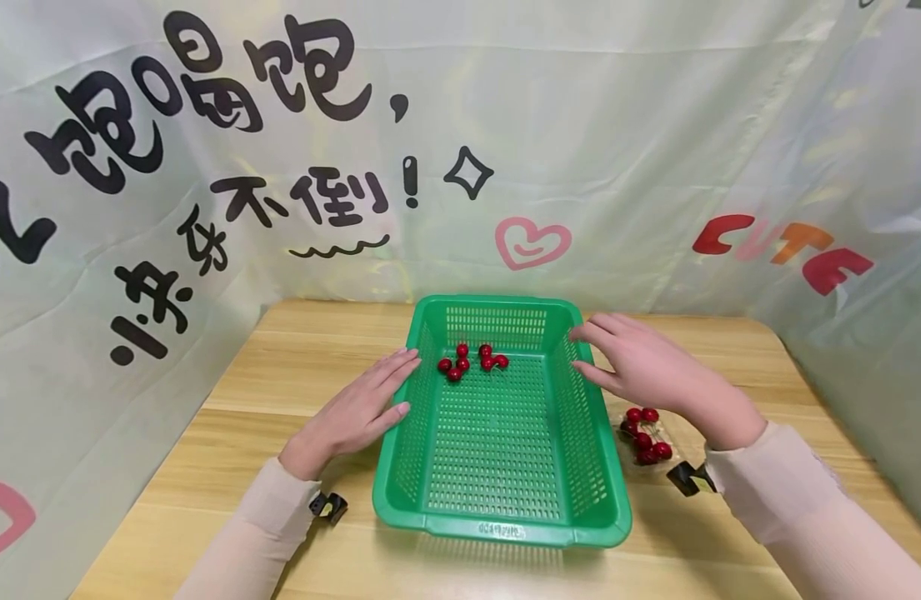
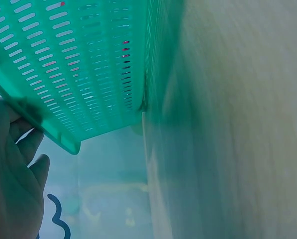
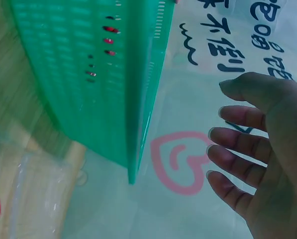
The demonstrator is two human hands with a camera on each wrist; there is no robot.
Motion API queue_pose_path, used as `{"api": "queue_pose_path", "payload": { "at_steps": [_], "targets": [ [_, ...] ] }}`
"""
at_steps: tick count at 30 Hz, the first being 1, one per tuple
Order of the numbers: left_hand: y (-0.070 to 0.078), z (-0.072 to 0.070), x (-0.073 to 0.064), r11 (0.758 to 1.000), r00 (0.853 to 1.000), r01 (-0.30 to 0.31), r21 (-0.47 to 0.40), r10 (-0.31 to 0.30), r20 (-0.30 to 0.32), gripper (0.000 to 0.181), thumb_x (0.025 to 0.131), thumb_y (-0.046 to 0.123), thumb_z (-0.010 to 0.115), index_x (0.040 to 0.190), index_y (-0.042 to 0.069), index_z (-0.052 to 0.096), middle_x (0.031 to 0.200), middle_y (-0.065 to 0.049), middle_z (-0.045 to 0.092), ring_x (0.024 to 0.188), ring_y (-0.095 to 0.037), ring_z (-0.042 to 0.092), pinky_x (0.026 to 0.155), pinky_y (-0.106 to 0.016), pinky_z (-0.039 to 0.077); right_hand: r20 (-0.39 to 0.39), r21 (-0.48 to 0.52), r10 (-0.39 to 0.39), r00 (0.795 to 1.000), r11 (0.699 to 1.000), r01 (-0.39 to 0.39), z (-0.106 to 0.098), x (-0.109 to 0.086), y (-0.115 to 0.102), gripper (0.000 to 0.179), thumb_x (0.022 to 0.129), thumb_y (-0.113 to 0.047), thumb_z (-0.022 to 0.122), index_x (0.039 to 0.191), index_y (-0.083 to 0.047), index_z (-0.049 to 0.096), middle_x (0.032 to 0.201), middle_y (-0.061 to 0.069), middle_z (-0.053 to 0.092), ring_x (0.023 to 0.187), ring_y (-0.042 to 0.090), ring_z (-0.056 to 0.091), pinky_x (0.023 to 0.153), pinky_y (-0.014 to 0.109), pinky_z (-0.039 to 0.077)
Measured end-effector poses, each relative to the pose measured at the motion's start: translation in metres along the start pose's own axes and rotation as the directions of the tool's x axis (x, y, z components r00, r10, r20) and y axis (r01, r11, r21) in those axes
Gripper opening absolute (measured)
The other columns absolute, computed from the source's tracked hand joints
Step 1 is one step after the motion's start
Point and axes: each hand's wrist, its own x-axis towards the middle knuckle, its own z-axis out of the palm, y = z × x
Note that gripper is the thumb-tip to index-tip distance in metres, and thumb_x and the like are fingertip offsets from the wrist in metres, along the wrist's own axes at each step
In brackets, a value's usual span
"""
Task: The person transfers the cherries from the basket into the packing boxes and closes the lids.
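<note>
I see the green basket (image 1: 498, 446) on the table (image 1: 325, 337), left hand (image 1: 355, 408) straight-fingered against its rim, right hand (image 1: 648, 354) relaxed, holding nothing. One-sided pressure could skid the basket into the cherries (image 1: 643, 442) beside it.

I see a green basket (image 1: 498, 527), rectangular, slotted plastic, upright on the wooden tabletop (image 1: 310, 350). Red cherries (image 1: 463, 364) sit inside, toward its far left. More cherries (image 1: 643, 442) lie just outside its right wall.
</note>
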Motion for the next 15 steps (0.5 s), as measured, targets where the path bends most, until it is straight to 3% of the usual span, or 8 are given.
{"api": "queue_pose_path", "payload": {
  "at_steps": [4, 15],
  "targets": [
    [0.0, 0.0, 0.0, 1.0, 1.0, 0.008, -0.002, -0.008, 0.004, 0.062, 0.104, 0.039, 0.038, 0.155, 0.007, 0.025, 0.161, -0.007, 0.021, 0.148, -0.022, 0.013, 0.119, -0.042, 0.019, 0.001, 0.006, -0.031, 1.0, 0.999, 0.031, 0.0, 0.013, -0.005, 0.036, 0.091, -0.029, 0.07, 0.117, -0.006, 0.061, 0.108, 0.004, 0.06, 0.097, 0.023, 0.057, 0.088, 0.045, 0.051],
    [-0.003, 0.003, 0.001, 0.999, 0.999, -0.04, -0.004, 0.04, -0.022, 0.061, 0.102, 0.032, 0.044, 0.154, 0.003, 0.026, 0.16, -0.01, 0.021, 0.148, -0.028, 0.015, 0.118, -0.043, 0.019, -0.002, 0.026, -0.067, 0.998, 0.997, 0.067, 0.001, 0.05, -0.017, 0.036, 0.093, -0.03, 0.067, 0.12, -0.007, 0.061, 0.111, 0.007, 0.061, 0.104, 0.026, 0.058, 0.095, 0.047, 0.048]
  ]
}}
